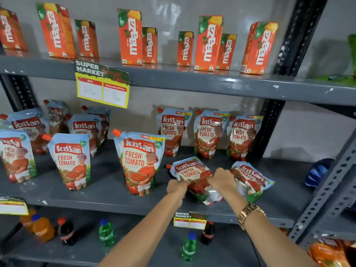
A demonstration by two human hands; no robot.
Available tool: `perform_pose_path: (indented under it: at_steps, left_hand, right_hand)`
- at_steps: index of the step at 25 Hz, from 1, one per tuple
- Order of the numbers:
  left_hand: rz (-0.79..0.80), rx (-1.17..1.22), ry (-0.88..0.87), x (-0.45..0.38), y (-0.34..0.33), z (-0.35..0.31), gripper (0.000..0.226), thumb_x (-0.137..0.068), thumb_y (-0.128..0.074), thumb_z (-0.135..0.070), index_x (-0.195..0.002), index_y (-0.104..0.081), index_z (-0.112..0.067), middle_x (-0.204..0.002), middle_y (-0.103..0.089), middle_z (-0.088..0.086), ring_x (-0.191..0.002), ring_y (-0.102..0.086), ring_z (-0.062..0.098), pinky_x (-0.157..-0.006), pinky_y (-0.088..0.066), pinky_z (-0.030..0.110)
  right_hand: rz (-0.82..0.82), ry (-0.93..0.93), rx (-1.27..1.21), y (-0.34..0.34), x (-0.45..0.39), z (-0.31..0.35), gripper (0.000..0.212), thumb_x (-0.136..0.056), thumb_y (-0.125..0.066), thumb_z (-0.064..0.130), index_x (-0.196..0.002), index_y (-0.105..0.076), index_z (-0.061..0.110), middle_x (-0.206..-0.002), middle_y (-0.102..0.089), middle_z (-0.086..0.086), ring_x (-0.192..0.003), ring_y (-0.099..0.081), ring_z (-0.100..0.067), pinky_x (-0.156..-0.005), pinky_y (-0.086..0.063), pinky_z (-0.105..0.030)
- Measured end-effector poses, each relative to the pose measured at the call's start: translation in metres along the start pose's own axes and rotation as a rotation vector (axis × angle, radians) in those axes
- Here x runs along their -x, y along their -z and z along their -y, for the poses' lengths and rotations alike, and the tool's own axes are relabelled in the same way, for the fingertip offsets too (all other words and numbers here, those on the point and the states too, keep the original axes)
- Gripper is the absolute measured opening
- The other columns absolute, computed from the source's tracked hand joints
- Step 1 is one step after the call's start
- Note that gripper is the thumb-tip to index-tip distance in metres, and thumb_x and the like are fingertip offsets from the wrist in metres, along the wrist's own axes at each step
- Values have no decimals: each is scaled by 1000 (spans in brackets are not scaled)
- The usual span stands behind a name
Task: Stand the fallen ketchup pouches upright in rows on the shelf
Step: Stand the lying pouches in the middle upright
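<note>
A fallen ketchup pouch (190,173) lies tilted on the grey middle shelf (107,191), its spout pointing left. My left hand (177,186) grips its left edge and my right hand (223,180) grips its right side. A second fallen pouch (252,180) lies flat just to the right, touching my right hand. Upright pouches stand around: one large pouch (139,162) at the front centre, three in the back row (209,133), and several at the left (70,160).
Orange juice cartons (209,43) line the upper shelf, with a yellow price tag (102,87) hanging from its edge. Soda bottles (106,233) stand on the lower shelf. A black upright post (269,120) bounds the right side; a blue packet (317,173) lies beyond it.
</note>
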State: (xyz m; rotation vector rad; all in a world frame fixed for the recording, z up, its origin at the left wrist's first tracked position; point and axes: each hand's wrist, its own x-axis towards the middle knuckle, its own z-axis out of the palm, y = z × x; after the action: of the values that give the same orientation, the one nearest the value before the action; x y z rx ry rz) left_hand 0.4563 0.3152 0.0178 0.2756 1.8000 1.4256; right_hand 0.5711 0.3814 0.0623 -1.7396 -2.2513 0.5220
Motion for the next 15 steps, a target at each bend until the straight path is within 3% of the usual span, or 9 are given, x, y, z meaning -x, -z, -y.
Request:
perform_pose_path:
  at_steps: [3, 6, 7, 10, 13, 15]
  left_hand:
    - [-108, -81, -55, 0, -10, 5, 29, -79, -66, -19, -102, -64, -2, -108, -67, 18, -97, -61, 32, -76, -47, 31]
    - [-183, -131, -79, -1, -9, 4, 21, -79, -65, -15, -94, -67, -1, -104, -69, 20, -93, -62, 32, -71, -45, 30]
    - [-186, -154, -69, -1, -8, 2, 20, -79, -64, -14, -93, -67, 0, -104, -69, 20, -94, -62, 31, -72, -45, 30]
    - [-183, -167, -35, -6, -6, -2, 20, -79, -64, -11, -93, -67, 2, -105, -69, 20, -97, -63, 32, -79, -50, 33]
    - [-178, -103, -10, -6, -6, -1, 23, -75, -68, -7, -96, -66, 2, -106, -68, 20, -99, -62, 32, -85, -51, 36]
    - [-167, -10, 0, -6, -5, -1, 25, -71, -70, -1, -96, -67, 1, -107, -67, 20, -100, -61, 32, -89, -51, 37]
  right_hand:
    - [85, -12, -40, 5, -4, -2, 37, -75, -57, 23, -105, -59, 1, -109, -66, -20, -99, -64, -35, -83, -53, -36]
    - [220, -74, -223, 4, -1, -6, 32, -72, -59, 19, -98, -61, 0, -82, -70, -17, -68, -71, -30, -66, -62, -39]
    - [236, -84, -249, 3, -1, -8, 33, -72, -59, 20, -99, -61, 1, -81, -69, -16, -67, -70, -29, -65, -62, -39]
    - [219, -53, -202, -2, -3, -11, 34, -75, -58, 27, -101, -60, 5, -100, -67, -15, -90, -67, -33, -73, -57, -34]
    - [289, -38, -267, -13, -4, -13, 24, -81, -53, 23, -96, -60, 6, -103, -66, -15, -95, -65, -33, -77, -55, -35]
    - [252, -71, -449, -21, -5, -17, 11, -81, -57, 17, -84, -60, 7, -105, -67, -15, -96, -62, -29, -83, -51, -35]
